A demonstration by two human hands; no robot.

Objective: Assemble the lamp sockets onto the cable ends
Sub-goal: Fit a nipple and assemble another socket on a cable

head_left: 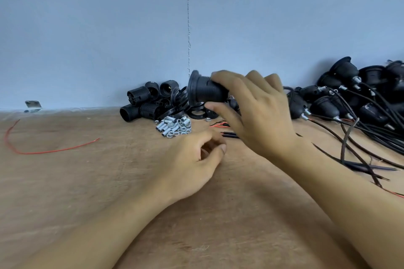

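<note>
Layout round the nut pile (173, 127)
Behind it, loose sockets (143, 102); well right, cabled sockets (349, 98); well left, a stray wire (43, 151).

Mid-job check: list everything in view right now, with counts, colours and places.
held socket: one, black, in the right hand
loose sockets: several, black, heaped by the wall
rings: few, black, beside that heap
nuts and sleeves: many, silver, piled before the heap
red wire: one, table left
wired sockets: many, black, far right
bracket: one, silver, left by wall
table: one, brown wood
left hand: one, curled, resting on table
right hand: one, grips the held socket
</note>
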